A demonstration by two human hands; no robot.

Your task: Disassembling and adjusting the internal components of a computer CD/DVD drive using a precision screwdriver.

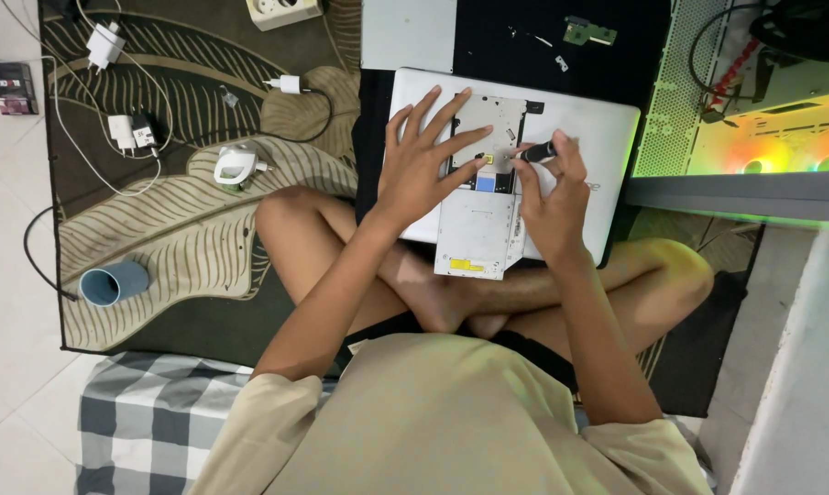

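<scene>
A silver laptop (607, 128) lies closed on my crossed legs, and a grey metal optical drive (477, 229) rests on top of it. My left hand (423, 160) lies flat with fingers spread on the upper end of the drive. My right hand (554, 197) is closed around a small black-handled screwdriver (535, 151), whose tip points left at the drive near the left fingertips.
A leaf-patterned rug (185, 229) holds white chargers (121, 131), cables and a blue cup (114, 282) lying on its side. A black mat (561, 37) beyond the laptop carries a small green circuit board (588, 32). An open lit computer case (753, 101) stands at right.
</scene>
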